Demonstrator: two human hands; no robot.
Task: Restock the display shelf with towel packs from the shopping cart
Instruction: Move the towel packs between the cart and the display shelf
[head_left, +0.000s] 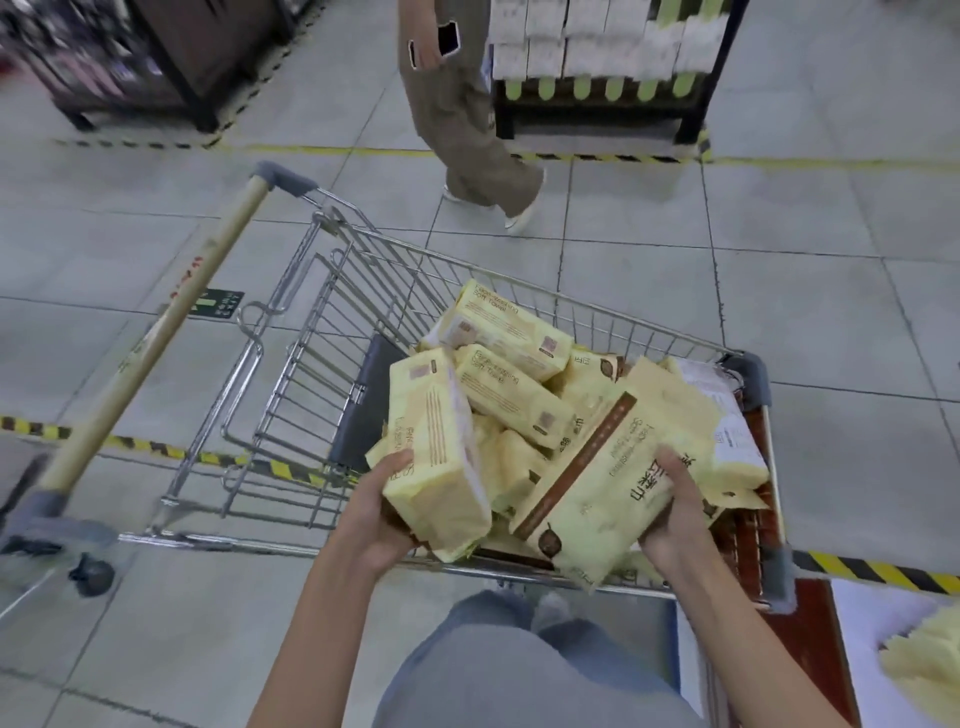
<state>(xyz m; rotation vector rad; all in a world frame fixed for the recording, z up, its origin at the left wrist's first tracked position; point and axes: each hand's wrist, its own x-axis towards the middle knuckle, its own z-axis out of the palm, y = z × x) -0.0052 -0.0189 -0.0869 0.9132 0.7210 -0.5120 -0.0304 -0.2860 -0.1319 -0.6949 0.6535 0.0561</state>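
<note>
A wire shopping cart (363, 270) stands in front of me with several pale yellow towel packs (511, 387) piled in its right half. My left hand (382, 506) grips one pack (436, 457) from below, standing on end over the cart's near rim. My right hand (675, 512) grips a second pack (602, 499), tilted, with a brown stripe along it. Both packs are above the pile. The display shelf (862, 618) shows at the lower right as a white surface with a yellow pack edge (924, 670) on it.
A person in beige trousers (467, 104) walks past beyond the cart, phone in hand. Behind stands a rack of white packs (597, 47), and a dark shelf unit (130, 57) at top left. Yellow-black tape (156, 447) marks the tiled floor. The cart handle (156, 343) juts left.
</note>
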